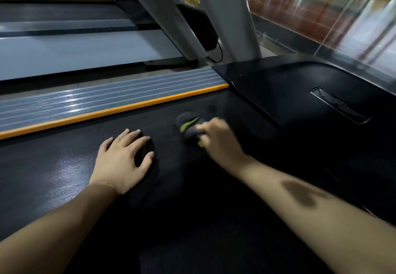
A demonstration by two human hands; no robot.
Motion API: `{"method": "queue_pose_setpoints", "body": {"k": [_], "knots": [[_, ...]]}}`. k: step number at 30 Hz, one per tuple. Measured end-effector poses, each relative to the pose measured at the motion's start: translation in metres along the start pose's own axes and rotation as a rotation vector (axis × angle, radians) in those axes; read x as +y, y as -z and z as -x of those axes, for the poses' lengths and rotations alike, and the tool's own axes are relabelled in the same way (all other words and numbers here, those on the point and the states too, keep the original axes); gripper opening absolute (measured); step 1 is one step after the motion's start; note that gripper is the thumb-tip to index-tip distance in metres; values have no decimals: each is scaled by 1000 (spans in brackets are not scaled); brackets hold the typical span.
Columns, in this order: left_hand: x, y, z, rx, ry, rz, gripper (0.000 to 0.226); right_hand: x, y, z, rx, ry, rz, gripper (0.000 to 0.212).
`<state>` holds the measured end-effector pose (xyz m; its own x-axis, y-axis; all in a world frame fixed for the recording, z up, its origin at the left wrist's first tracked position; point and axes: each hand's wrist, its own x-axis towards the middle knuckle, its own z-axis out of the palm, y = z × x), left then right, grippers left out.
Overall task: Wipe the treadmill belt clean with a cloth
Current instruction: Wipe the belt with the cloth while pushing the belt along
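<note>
Forearms come in from the bottom edge, one at each side, and both reach forward over the dark treadmill belt [192, 188]. The left hand [123, 162] lies flat on the belt, palm down, with the fingers straight and a little spread; it holds nothing. A bit further and to the right, the right hand [216, 141] is blurred, and its fingers are curled around a grey and green cloth [189, 128], which it presses on the belt near the front end. Beyond the hands, an orange strip [120, 109] runs along the left edge of the belt, just beside the ribbed grey side rail [96, 96]. On the right, the black motor cover [310, 94] begins. Farthest stand grey uprights [227, 14].
</note>
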<state>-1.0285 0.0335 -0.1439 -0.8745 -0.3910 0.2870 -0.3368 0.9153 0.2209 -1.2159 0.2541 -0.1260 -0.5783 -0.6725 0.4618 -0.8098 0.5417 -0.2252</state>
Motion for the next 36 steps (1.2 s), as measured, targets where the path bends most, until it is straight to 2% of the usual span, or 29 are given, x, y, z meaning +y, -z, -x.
{"method": "queue_pose_setpoints", "body": {"k": [1, 4, 7, 9, 11, 14, 16, 18, 19, 20, 22, 24, 25, 28, 31, 32, 34, 36], "knots": [[0, 0, 0, -3, -2, -1, 57, 36, 6, -6, 57, -31, 95, 18], [1, 0, 0, 0, 2, 1, 58, 113, 29, -14, 99, -369, 259, 22], [1, -1, 0, 4, -2, 3, 57, 104, 29, -12, 85, -539, 301, 27], [1, -1, 0, 6, -3, 3, 57, 65, 21, -10, 104, -491, 236, 24], [1, 0, 0, -1, -5, 2, 57, 16, 6, -2, 135, -325, 110, 19], [1, 2, 1, 0, -1, -2, 57, -48, -7, 15, -32, -109, -58, 22], [2, 3, 1, 1, -6, 2, 56, -44, 0, 16, -82, -4, -104, 23], [2, 5, 1, 1, -11, 4, 56, -5, 14, 12, -1, 57, -8, 20], [2, 5, 1, -1, -13, 5, 56, 25, 21, 8, 84, 22, 54, 18], [2, 6, 1, -3, -13, 5, 57, 53, 30, 4, 133, -98, 111, 15], [2, 6, 1, -2, -11, 6, 57, 93, 45, 1, 118, -402, 165, 14], [1, 6, 1, -6, -9, 3, 57, 95, 42, 3, 112, -571, 172, 22], [0, 6, 1, -11, -7, 5, 58, 84, 37, 4, 119, -584, 173, 28], [1, 8, 3, -37, -15, -2, 59, 20, 22, 14, 127, -370, 93, 50], [2, 11, 5, -47, -29, -19, 61, -27, 20, 32, -74, -116, -34, 47], [3, 14, 5, -50, -34, -20, 62, -25, 25, 33, -95, -69, -28, 45], [9, 20, 6, -56, -51, -29, 62, 1, 29, 30, -33, -39, 38, 42], [21, 25, 9, -82, -79, -50, 63, 50, 38, 19, 76, -146, 154, 40]]}}
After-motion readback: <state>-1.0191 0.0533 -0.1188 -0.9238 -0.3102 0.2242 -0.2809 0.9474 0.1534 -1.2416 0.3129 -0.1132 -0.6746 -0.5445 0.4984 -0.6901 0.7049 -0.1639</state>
